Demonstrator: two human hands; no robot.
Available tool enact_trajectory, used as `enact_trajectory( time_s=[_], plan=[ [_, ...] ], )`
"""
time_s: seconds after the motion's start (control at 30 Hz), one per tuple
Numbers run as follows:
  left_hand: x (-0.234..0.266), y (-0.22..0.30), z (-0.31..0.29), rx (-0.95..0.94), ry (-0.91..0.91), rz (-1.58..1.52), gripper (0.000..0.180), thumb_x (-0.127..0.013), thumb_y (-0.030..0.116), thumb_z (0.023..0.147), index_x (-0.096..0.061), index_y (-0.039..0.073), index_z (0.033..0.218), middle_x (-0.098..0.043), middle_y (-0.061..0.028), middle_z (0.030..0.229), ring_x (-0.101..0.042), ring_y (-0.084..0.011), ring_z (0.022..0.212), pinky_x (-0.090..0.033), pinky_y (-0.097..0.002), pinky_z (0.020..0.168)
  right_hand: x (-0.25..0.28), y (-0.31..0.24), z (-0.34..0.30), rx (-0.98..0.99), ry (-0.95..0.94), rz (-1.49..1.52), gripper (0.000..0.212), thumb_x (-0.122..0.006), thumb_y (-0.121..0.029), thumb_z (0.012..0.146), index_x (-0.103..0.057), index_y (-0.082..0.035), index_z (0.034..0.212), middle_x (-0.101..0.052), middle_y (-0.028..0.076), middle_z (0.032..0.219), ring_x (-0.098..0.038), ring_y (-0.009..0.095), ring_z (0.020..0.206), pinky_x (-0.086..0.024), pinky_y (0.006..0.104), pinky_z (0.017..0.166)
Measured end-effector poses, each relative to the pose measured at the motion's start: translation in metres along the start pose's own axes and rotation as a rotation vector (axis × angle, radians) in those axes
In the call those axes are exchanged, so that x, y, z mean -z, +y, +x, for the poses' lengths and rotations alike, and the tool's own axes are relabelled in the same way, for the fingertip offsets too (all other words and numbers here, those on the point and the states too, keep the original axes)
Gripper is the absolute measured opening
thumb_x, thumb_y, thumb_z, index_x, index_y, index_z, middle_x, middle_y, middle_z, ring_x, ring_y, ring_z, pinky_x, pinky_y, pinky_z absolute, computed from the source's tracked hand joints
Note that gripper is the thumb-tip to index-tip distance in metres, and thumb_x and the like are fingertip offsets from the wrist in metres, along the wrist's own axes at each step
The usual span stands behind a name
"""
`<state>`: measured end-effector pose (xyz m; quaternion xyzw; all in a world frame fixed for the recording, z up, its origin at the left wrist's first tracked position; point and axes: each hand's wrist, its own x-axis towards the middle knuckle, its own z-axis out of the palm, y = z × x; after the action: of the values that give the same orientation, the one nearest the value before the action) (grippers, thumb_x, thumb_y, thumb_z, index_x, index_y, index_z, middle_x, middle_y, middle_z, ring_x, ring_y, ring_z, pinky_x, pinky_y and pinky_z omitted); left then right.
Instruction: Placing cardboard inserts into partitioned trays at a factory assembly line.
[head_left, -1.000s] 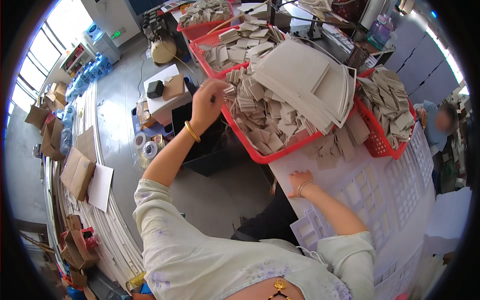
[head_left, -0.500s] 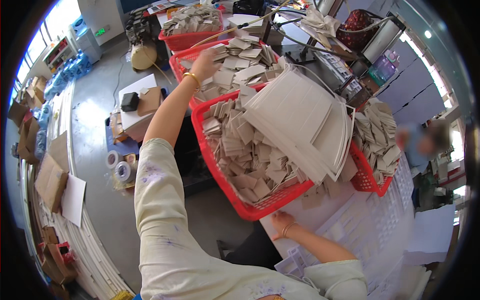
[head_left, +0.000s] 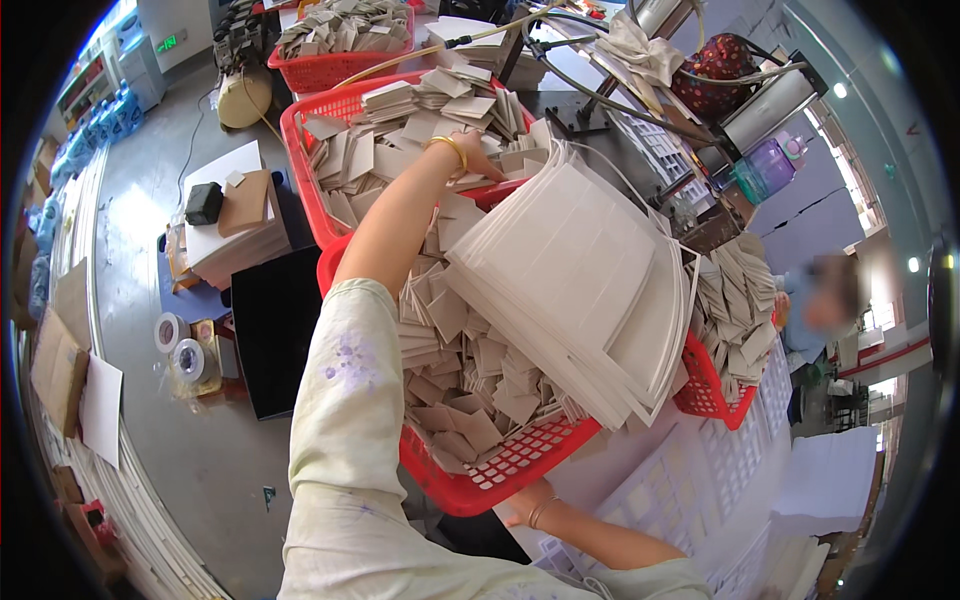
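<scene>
My left hand (head_left: pixel 478 157) reaches far over to the near side of the middle red basket (head_left: pixel 300 165), its fingers outstretched among small grey-white board pieces (head_left: pixel 405 130). Nothing shows in its grasp, though some fingertips are hidden. Below my forearm stands the near red basket (head_left: pixel 500 490), full of similar pieces (head_left: pixel 490 370). A stack of large white sheets (head_left: pixel 560 260) lies tilted across its right side. My right hand (head_left: pixel 530 503) rests palm down at the table edge, just under that basket's front rim, thumb apart; the rim partly covers its fingers.
Another red basket of pieces (head_left: pixel 342 68) stands at the back, and one (head_left: pixel 715 390) at the right. White lattice panels (head_left: pixel 660 500) cover the table's right side. At left are a stack of white boards (head_left: pixel 225 250) and tape rolls (head_left: pixel 187 360). A person (head_left: pixel 815 300) is at far right.
My left hand has moved rightward across the middle basket to its near rim. The view has shifted, with the baskets now lower and further left. My right hand stays at the table edge.
</scene>
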<state>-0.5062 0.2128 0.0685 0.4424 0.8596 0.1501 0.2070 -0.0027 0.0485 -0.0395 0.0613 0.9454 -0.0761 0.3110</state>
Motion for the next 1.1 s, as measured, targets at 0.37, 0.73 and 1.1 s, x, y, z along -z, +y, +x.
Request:
enact_trajectory(
  time_s=[0.37,0.73,1.1],
  plan=[
    [0.015,-0.005,0.004,-0.206,-0.288,-0.090,0.104,-0.071,0.058,0.067,-0.022,0.006,0.144,-0.040,-0.0190,0.139,-0.041,-0.0313,0.125,-0.037,-0.0414,0.102,0.017,-0.002,0.004,-0.268,-0.103,0.210,0.068,-0.088,-0.029,0.046,-0.058,-0.002,0.102,-0.060,0.016,0.099,-0.060,0.030,0.094,-0.051,0.0371,0.081],
    [-0.017,-0.142,0.113,-0.369,-0.155,-0.208,0.076,-0.064,0.009,0.078,-0.025,0.016,0.143,-0.046,-0.0148,0.131,-0.050,-0.0265,0.111,-0.044,-0.0365,0.089,0.003,-0.005,0.018,-0.134,-0.031,0.201,0.067,-0.089,-0.020,0.039,-0.058,0.001,0.095,-0.059,0.015,0.100,-0.061,0.031,0.095,-0.052,0.0378,0.079],
    [-0.040,-0.100,0.089,-0.597,0.188,-0.023,0.055,-0.052,0.015,0.086,-0.032,0.008,0.137,-0.045,-0.0227,0.132,-0.042,-0.0360,0.122,-0.037,-0.0416,0.100,0.010,-0.005,0.012,-0.129,-0.002,0.220,0.064,-0.090,-0.024,0.041,-0.061,0.000,0.093,-0.060,0.015,0.100,-0.060,0.031,0.098,-0.052,0.0374,0.081]
  ],
)
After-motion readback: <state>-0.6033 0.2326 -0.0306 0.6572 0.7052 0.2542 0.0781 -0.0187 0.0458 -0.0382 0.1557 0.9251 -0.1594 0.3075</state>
